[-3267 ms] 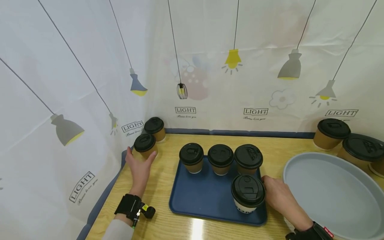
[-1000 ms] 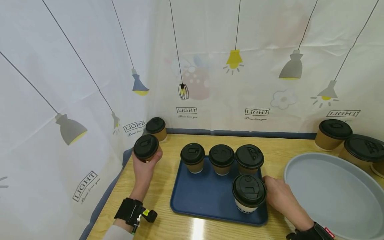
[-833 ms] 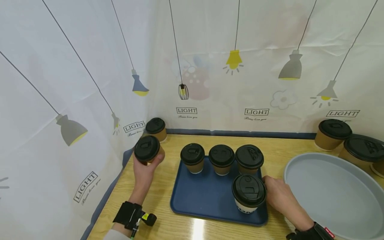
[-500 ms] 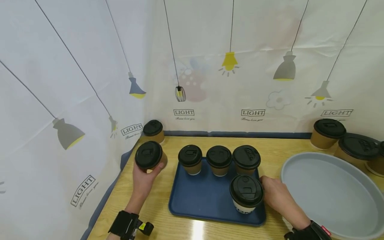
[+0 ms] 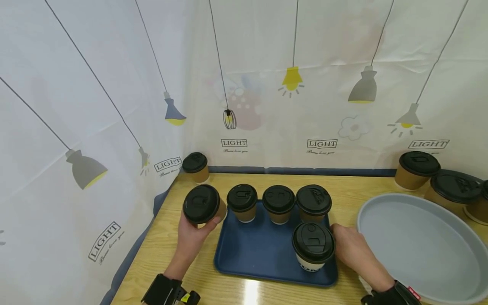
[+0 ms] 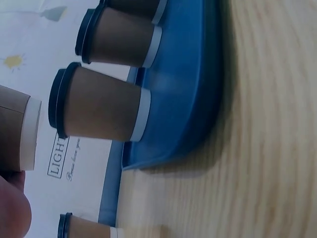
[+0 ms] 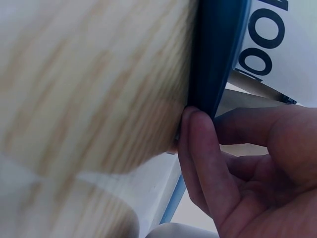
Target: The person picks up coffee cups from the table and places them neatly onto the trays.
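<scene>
My left hand [image 5: 192, 237] grips a brown paper coffee cup with a black lid [image 5: 201, 204], held raised off the table at the tray's left end. In the left wrist view, that cup's brown side [image 6: 12, 130] shows at the left edge, above my thumb. My right hand [image 5: 348, 245] pinches the right edge of the blue tray [image 5: 251, 254]; in the right wrist view, the fingers [image 7: 210, 153] close on its rim. Three brown lidded cups [image 5: 279, 204] stand in a row along the tray's back. A larger white cup with a black lid [image 5: 313, 245] stands at its right front.
Another lidded cup [image 5: 196, 167] stands in the back left corner. A grey oval tray [image 5: 419, 241] lies at the right, with several lidded cups [image 5: 417, 169] behind it. A printed curtain [image 5: 274, 106] borders the wooden table [image 5: 190, 292] at the back and left.
My left hand has closed round the cup near the back left corner, lifted it, and carried it right and nearer, toward the blue tray. The right hand stays at the tray's edge.
</scene>
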Action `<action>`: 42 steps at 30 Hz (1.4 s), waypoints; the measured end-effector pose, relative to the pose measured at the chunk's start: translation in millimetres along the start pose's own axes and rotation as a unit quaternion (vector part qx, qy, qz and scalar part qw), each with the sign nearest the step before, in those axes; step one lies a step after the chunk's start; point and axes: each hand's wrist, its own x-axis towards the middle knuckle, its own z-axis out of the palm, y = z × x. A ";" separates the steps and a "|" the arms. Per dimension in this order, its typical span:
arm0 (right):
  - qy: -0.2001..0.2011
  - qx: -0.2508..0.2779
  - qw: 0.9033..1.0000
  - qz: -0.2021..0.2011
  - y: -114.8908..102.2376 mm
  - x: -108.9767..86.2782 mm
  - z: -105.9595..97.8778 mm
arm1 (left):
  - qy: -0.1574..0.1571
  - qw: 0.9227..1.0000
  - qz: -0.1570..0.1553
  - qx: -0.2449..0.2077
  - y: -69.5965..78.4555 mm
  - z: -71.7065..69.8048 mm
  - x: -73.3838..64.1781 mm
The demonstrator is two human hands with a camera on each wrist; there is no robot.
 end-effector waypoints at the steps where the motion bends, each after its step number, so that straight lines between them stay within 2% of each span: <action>1: -0.001 0.000 1.000 0.001 0.1 0.2 0.1 | -0.006 1.000 0.001 -0.002 0.6 2.1 -1.5; 5: -0.006 -0.002 1.000 0.002 1.4 -0.5 1.3 | -0.031 0.999 -0.019 -0.003 0.9 10.4 -10.0; 11: 0.001 -0.003 1.000 -0.002 1.5 -1.2 1.5 | -0.085 0.995 -0.050 0.016 6.6 22.1 -17.5; 16: 0.009 0.000 1.000 -0.007 -0.2 -1.1 1.6 | -0.129 0.988 -0.070 0.044 9.7 28.3 -19.9; 19: 0.011 0.001 1.000 -0.012 -0.3 -1.0 1.8 | -0.153 0.985 -0.073 0.039 9.1 31.9 -19.4; 27: 0.009 -0.005 1.000 -0.013 1.2 -1.3 1.0 | -0.204 0.972 -0.111 0.025 4.6 44.9 -20.8; 32: 0.011 -0.001 1.000 -0.014 2.5 -0.2 1.2 | -0.230 0.966 -0.114 0.025 -0.5 55.1 -22.5; 35: 0.009 0.002 1.000 -0.012 2.9 0.5 1.5 | -0.254 0.960 -0.119 0.021 -3.2 59.9 -22.6; 39: 0.006 0.005 1.000 -0.011 3.1 0.9 1.1 | -0.296 0.946 -0.130 0.026 -5.7 65.8 -23.5; 42: 0.010 0.003 1.000 -0.013 3.0 1.1 1.2 | -0.314 0.939 -0.137 0.036 -6.3 69.5 -24.9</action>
